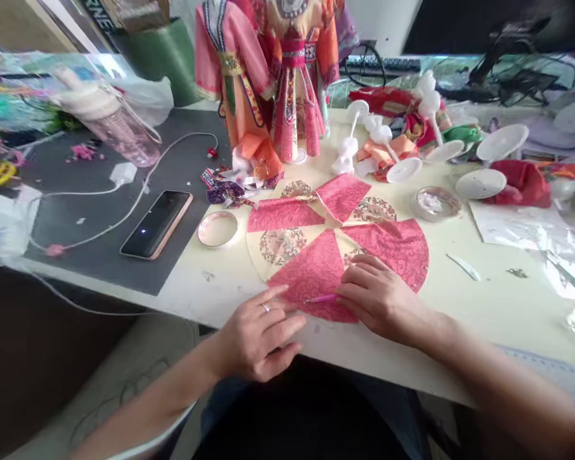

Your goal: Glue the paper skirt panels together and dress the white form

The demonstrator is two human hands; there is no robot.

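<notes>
A round cream cloth piece (287,246) with pink patterned wedges (311,262) and floral patches lies flat before me. My right hand (383,297) rests over its front right part. Pinched in the fingers is a slim pink pen-like tool (323,298) with a thin pale tip, lying low over the front pink wedge; its exact kind is not clear. At the circle's front left edge is my left hand (263,332), fingers apart, index fingertip near the pink cloth. It wears a ring and holds nothing.
Dressed dolls (294,96) stand at the back. A phone (157,223) and cable lie left, near a tape roll (217,229). White doll stands (405,170), another tape roll (436,203) and fabric scraps are right. A pink bottle (119,131) leans back left.
</notes>
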